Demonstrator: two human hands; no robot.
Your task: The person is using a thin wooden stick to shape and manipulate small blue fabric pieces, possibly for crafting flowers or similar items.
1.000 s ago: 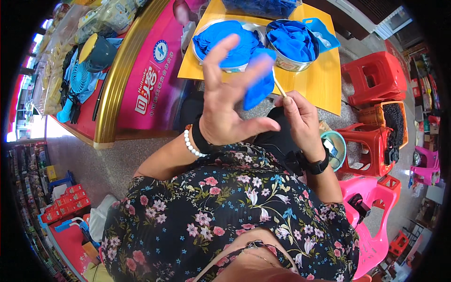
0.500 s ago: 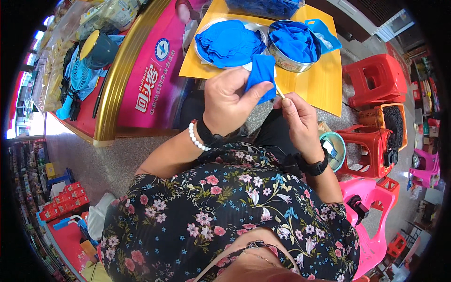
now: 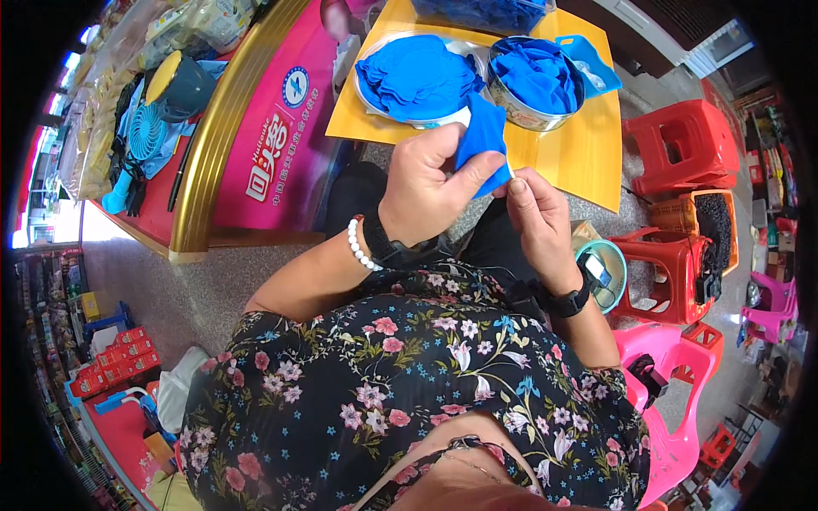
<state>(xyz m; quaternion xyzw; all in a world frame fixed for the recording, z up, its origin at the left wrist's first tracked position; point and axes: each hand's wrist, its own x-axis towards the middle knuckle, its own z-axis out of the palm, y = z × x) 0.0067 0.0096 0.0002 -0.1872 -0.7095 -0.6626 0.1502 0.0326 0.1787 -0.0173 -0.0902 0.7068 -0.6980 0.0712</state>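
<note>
My left hand (image 3: 426, 183) pinches a piece of blue cloth (image 3: 484, 140) between thumb and fingers, over the near edge of a yellow board (image 3: 579, 175). Close to its right, my right hand (image 3: 541, 220) is closed on a thin pale stick (image 3: 511, 173), its tip at the cloth's edge. Most of the stick is hidden by fingers. Beyond the hands, a pile of flat blue cloth pieces (image 3: 419, 77) lies on a white plate. Right of it stands a round tin (image 3: 532, 117) filled with folded blue pieces (image 3: 532, 72).
A light-blue plastic tray (image 3: 605, 75) and a clear box of blue pieces (image 3: 486, 13) sit on the board. Left is a gold-edged pink counter (image 3: 273, 145). Red stools (image 3: 682, 145), a pink chair (image 3: 682, 409) and a green basket (image 3: 615, 289) stand at right.
The pale stick showed more between the hands before; now the cloth covers most of it. My left hand has shifted slightly right, and the cloth has turned and drawn out longer.
</note>
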